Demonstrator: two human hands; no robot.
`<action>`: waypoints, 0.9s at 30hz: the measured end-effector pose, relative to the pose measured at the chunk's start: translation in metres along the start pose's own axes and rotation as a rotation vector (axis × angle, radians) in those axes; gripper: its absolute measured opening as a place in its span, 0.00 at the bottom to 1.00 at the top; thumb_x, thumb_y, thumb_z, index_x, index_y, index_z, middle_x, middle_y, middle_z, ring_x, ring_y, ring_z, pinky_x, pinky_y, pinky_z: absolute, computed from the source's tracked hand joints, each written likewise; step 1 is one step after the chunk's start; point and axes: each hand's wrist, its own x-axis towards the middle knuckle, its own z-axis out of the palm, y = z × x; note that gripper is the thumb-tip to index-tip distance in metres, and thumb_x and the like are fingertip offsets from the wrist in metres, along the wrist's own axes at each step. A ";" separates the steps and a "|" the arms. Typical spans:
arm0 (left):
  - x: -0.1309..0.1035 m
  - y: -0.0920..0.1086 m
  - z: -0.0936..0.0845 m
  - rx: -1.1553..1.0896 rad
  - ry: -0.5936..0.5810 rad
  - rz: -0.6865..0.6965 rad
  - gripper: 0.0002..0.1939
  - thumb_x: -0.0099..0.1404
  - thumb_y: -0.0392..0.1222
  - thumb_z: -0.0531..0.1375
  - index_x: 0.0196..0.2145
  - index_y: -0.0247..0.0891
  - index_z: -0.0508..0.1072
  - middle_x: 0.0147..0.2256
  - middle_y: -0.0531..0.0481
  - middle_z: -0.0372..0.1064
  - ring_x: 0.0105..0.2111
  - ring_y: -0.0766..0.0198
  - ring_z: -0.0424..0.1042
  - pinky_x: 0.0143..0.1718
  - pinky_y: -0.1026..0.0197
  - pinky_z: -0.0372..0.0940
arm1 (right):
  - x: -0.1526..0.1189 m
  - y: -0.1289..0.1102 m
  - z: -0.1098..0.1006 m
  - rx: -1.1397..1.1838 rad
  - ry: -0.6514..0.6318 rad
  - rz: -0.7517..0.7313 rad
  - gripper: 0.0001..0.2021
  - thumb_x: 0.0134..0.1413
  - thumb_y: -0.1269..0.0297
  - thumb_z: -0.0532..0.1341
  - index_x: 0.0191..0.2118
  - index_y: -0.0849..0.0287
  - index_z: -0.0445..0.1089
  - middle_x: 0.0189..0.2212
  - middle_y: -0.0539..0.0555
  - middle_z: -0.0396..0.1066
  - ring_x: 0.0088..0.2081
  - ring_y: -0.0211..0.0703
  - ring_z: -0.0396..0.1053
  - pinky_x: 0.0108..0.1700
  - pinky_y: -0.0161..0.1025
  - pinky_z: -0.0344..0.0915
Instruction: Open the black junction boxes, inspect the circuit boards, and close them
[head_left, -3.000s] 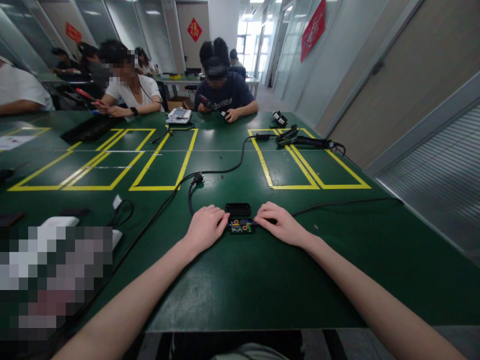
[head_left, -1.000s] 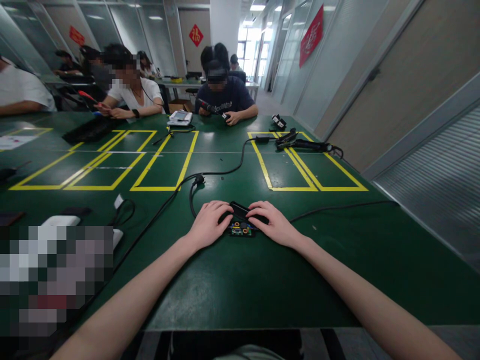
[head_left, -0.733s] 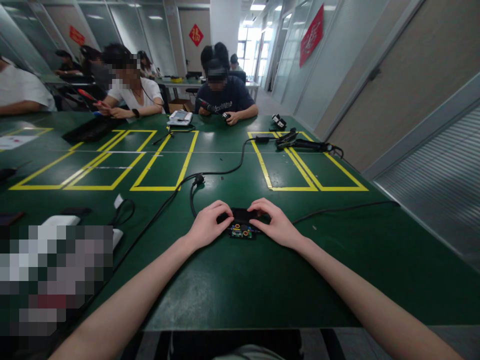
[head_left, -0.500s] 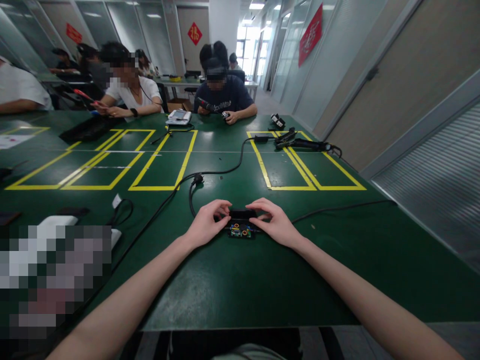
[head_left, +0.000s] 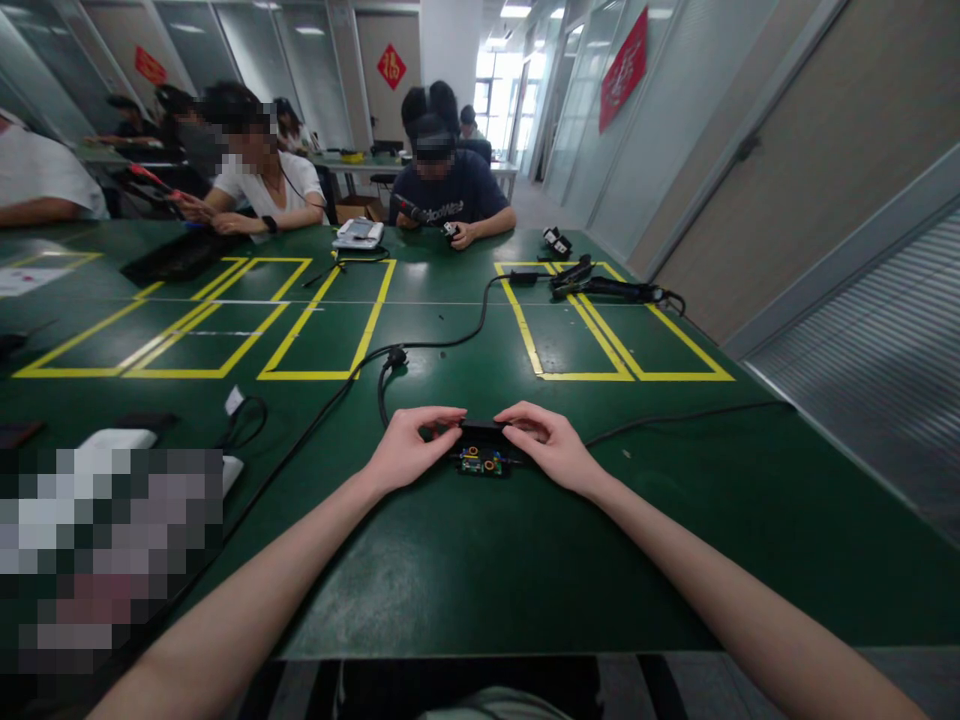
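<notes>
Thumb and fingers of my left hand (head_left: 415, 447) are closed on one end of a black, oblong plastic cover (head_left: 484, 432), while those of my right hand (head_left: 551, 447) grasp its other end. Between the two hands I see the cover tilted, its long side running crosswise, just beyond an open black rectangular case (head_left: 482, 473). Whether cover and case touch I cannot tell. Inside the case sits a small green circuit board (head_left: 472, 464) with copper-coloured rings and some blue and yellow parts; the case rests on the green tabletop (head_left: 420, 590), near its front edge.

Out past my right hand, a thin black cable (head_left: 690, 411) runs to the right across the table. Near my left hand, a black power plug (head_left: 397, 357) lies farther out, close to a long black cord (head_left: 484, 320) that winds away to the far side. Yellow tape outlines (head_left: 326, 376) mark the surface beyond, and on the right a black bundle of tool-like parts (head_left: 607, 288) lies across them; I can't make out its exact shape. Over at the far edge, a person in a dark blue shirt (head_left: 450, 190) holds a small black-and-white object (head_left: 451, 231).
</notes>
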 end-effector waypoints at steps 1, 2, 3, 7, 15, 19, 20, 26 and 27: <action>0.000 0.001 -0.001 0.000 -0.003 0.000 0.14 0.65 0.42 0.63 0.46 0.36 0.83 0.41 0.44 0.83 0.38 0.57 0.81 0.38 0.59 0.74 | 0.000 0.000 0.000 0.010 -0.005 0.002 0.13 0.59 0.52 0.65 0.43 0.56 0.77 0.38 0.54 0.76 0.39 0.44 0.75 0.42 0.41 0.76; 0.000 0.002 -0.001 -0.001 -0.007 -0.002 0.14 0.65 0.42 0.63 0.45 0.36 0.83 0.40 0.44 0.83 0.37 0.57 0.81 0.39 0.59 0.74 | 0.000 -0.001 -0.001 0.016 -0.008 -0.001 0.13 0.60 0.52 0.65 0.42 0.56 0.76 0.38 0.54 0.76 0.40 0.45 0.76 0.43 0.41 0.76; 0.000 0.002 -0.002 -0.003 -0.013 -0.009 0.14 0.65 0.42 0.62 0.44 0.36 0.84 0.40 0.44 0.83 0.37 0.57 0.81 0.39 0.59 0.74 | 0.000 -0.001 -0.001 0.018 -0.013 -0.006 0.13 0.60 0.51 0.65 0.42 0.56 0.76 0.39 0.54 0.76 0.41 0.45 0.76 0.44 0.42 0.76; 0.000 0.005 -0.004 -0.017 -0.018 -0.060 0.14 0.66 0.43 0.60 0.41 0.36 0.84 0.36 0.46 0.83 0.35 0.58 0.80 0.38 0.61 0.74 | 0.000 -0.005 -0.004 -0.002 -0.055 -0.033 0.14 0.62 0.52 0.64 0.43 0.56 0.77 0.41 0.55 0.76 0.41 0.45 0.76 0.44 0.42 0.76; 0.000 0.009 -0.005 -0.080 -0.076 -0.070 0.18 0.71 0.45 0.54 0.35 0.35 0.81 0.32 0.46 0.81 0.33 0.60 0.79 0.32 0.62 0.71 | -0.003 -0.014 -0.006 -0.244 -0.171 -0.275 0.10 0.66 0.59 0.62 0.37 0.56 0.78 0.40 0.57 0.76 0.42 0.46 0.75 0.47 0.46 0.74; -0.001 0.009 -0.006 -0.021 -0.094 -0.024 0.19 0.72 0.46 0.53 0.34 0.35 0.81 0.33 0.46 0.80 0.33 0.60 0.78 0.32 0.63 0.70 | -0.004 -0.013 -0.007 -0.308 -0.209 -0.367 0.06 0.62 0.63 0.66 0.43 0.56 0.79 0.43 0.58 0.75 0.45 0.47 0.75 0.51 0.47 0.73; -0.001 0.009 -0.006 -0.005 -0.097 -0.007 0.19 0.72 0.46 0.53 0.34 0.35 0.81 0.33 0.46 0.80 0.33 0.60 0.78 0.33 0.63 0.70 | -0.005 -0.012 -0.007 -0.317 -0.217 -0.387 0.07 0.61 0.64 0.67 0.44 0.56 0.79 0.44 0.58 0.75 0.46 0.47 0.75 0.51 0.47 0.72; -0.005 0.008 -0.004 0.167 -0.158 0.186 0.09 0.67 0.43 0.60 0.39 0.37 0.79 0.36 0.47 0.79 0.34 0.61 0.76 0.37 0.61 0.69 | -0.007 -0.007 -0.006 -0.353 -0.215 -0.441 0.09 0.60 0.67 0.67 0.46 0.56 0.78 0.45 0.58 0.74 0.47 0.47 0.75 0.51 0.47 0.72; -0.006 0.007 -0.003 0.209 -0.186 0.216 0.09 0.65 0.43 0.62 0.41 0.38 0.78 0.37 0.47 0.78 0.35 0.61 0.76 0.38 0.61 0.69 | -0.007 -0.006 -0.005 -0.361 -0.215 -0.441 0.09 0.60 0.67 0.66 0.46 0.56 0.78 0.45 0.58 0.74 0.47 0.46 0.75 0.51 0.47 0.72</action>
